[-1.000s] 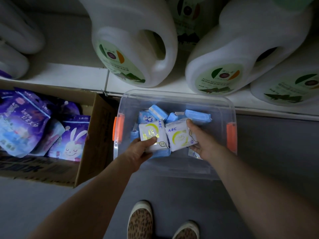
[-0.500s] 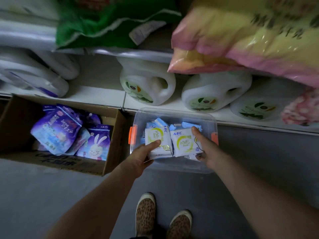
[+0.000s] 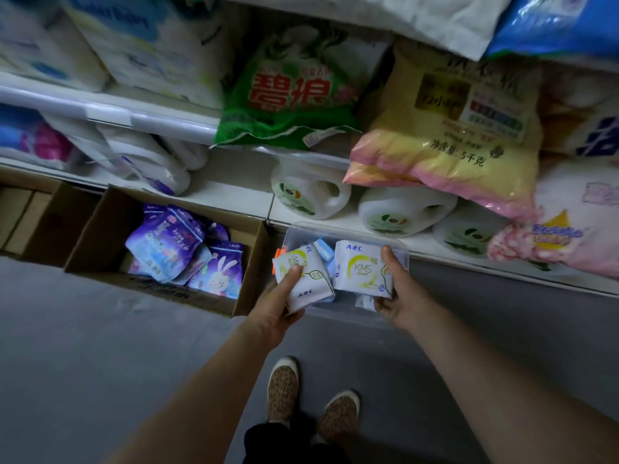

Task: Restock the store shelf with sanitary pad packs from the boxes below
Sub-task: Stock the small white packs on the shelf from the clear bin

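My left hand (image 3: 279,313) grips a white and green ABC pad pack (image 3: 301,276), tilted, above the clear plastic bin (image 3: 400,251). My right hand (image 3: 400,296) holds a second white KMS pad pack (image 3: 360,269) upright, thumb on its right edge. Both packs hang over the bin, which sits on the floor under the bottom shelf. Small blue pad packs (image 3: 324,248) lie inside the bin. A cardboard box (image 3: 100,229) to the left holds purple pad packs (image 3: 167,242), one with a rabbit print.
White detergent jugs (image 3: 311,192) lie on the bottom shelf behind the bin. A green bag (image 3: 291,92) and a yellow-pink bag (image 3: 445,139) overhang the shelf above. Another cardboard box (image 3: 43,222) stands at far left. My feet (image 3: 311,400) are on the grey floor.
Both hands have lifted their packs up out of the bin toward me. The view has tilted upward and pulled back, bringing higher shelves and bags into sight.
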The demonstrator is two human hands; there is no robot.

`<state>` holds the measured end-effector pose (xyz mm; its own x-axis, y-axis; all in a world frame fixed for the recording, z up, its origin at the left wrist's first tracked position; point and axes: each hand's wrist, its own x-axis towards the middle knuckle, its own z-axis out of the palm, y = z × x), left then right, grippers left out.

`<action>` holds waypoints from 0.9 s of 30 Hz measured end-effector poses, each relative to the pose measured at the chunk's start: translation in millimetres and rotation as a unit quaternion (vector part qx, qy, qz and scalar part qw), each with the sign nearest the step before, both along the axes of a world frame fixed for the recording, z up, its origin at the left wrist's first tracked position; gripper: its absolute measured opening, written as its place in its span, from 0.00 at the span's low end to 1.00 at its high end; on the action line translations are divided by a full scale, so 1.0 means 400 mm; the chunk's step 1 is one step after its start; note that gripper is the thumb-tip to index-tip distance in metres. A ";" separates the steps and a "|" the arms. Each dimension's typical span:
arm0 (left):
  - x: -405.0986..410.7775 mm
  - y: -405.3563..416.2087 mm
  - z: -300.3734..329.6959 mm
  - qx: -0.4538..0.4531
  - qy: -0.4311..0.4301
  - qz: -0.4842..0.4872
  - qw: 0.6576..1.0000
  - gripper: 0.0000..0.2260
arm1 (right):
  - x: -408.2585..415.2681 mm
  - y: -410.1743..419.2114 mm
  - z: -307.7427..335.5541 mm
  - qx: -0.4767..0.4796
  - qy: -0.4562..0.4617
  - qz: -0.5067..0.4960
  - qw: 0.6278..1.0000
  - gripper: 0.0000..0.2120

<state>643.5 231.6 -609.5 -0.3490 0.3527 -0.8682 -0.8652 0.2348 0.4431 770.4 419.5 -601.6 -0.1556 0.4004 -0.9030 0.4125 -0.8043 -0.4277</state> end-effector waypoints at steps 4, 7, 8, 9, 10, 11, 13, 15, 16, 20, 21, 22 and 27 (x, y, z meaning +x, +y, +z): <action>-0.008 -0.058 0.049 -0.038 0.000 0.064 0.997 0.19 | -0.024 -0.065 0.127 -0.019 0.025 0.004 0.999 0.27; -0.018 -0.091 0.074 -0.052 0.002 0.089 0.995 0.16 | -0.025 -0.107 0.160 -0.026 0.046 -0.021 0.998 0.13; -0.021 -0.102 0.077 -0.050 0.004 0.089 0.995 0.16 | -0.028 -0.123 0.171 -0.030 0.050 -0.027 0.998 0.12; -0.024 -0.113 0.082 -0.045 0.007 0.090 0.995 0.17 | -0.031 -0.137 0.177 -0.031 0.052 -0.032 0.998 0.12; -0.026 -0.124 0.085 -0.038 0.011 0.094 0.995 0.18 | -0.034 -0.151 0.185 -0.030 0.054 -0.036 0.997 0.12; -0.033 -0.137 0.093 -0.029 0.016 0.098 0.995 0.19 | -0.038 -0.167 0.192 -0.026 0.056 -0.041 0.997 0.11; -0.048 -0.160 0.113 -0.015 0.025 0.096 0.995 0.19 | -0.043 -0.197 0.207 -0.022 0.059 -0.053 0.997 0.10; -0.070 -0.191 0.140 -0.005 0.030 0.108 0.994 0.20 | -0.057 -0.231 0.235 -0.017 0.066 -0.064 0.996 0.10; -0.085 -0.206 0.156 0.005 0.027 0.117 0.993 0.21 | -0.066 -0.247 0.252 -0.012 0.067 -0.070 0.995 0.10; -0.158 -0.275 0.238 0.034 0.016 0.145 0.989 0.23 | -0.108 -0.304 0.340 0.018 0.075 -0.056 0.995 0.14; -0.178 -0.292 0.262 0.039 0.016 0.149 0.988 0.23 | -0.121 -0.316 0.363 0.023 0.082 -0.046 0.995 0.17; -0.197 -0.310 0.293 0.046 0.019 0.150 0.987 0.24 | -0.138 -0.330 0.393 0.022 0.090 -0.035 0.995 0.21; -0.277 -0.378 0.466 0.105 0.028 0.142 0.984 0.31 | -0.235 -0.396 0.561 0.062 0.126 -0.030 0.990 0.24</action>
